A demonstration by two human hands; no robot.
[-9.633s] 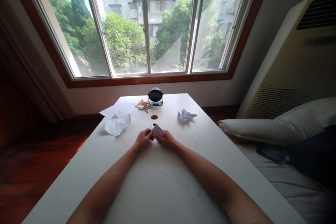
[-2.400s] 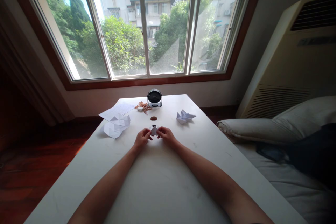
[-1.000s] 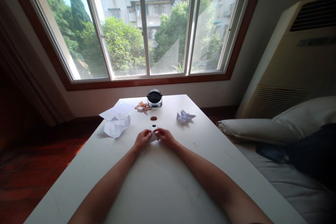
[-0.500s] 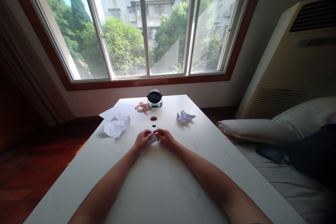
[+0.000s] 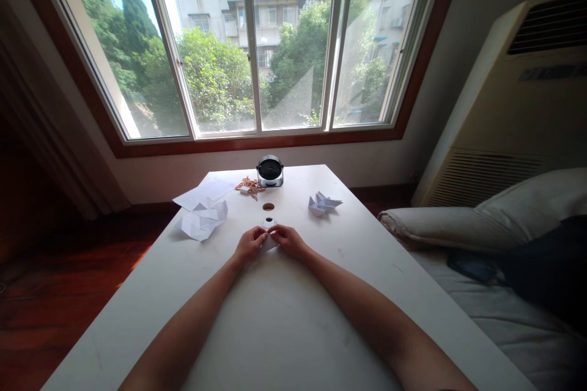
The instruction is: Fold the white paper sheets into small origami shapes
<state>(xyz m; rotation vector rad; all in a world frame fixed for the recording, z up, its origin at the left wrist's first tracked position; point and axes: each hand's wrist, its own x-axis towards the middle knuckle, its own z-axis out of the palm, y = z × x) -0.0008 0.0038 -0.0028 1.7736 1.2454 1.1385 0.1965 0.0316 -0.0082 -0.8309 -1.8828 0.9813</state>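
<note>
Between my hands is a small folded piece of white paper point(image 5: 269, 243), low over the middle of the white table point(image 5: 275, 330). My left hand point(image 5: 251, 243) pinches its left side. The fingers of my right hand point(image 5: 288, 239) are closed on its upper right edge. Parts of the paper are hidden behind the fingers. Just beyond the hands lies a small round white ring-shaped piece with a dark centre point(image 5: 268, 222). Several folded paper shapes point(image 5: 323, 203) rest to the right, and creased sheets of paper point(image 5: 204, 220) lie to the left.
A round black and silver device point(image 5: 270, 171) stands at the table's far end, beside a bundled orange cord point(image 5: 250, 187). Nearer is a round hole point(image 5: 268, 207) in the tabletop. A written sheet point(image 5: 208, 190) lies at the left edge. A pale sofa point(image 5: 440, 229) flanks the table on the right.
The paper between my fingers has tilted slightly, and less of its lower part shows now. Both hands keep nearly the same place and grip.
</note>
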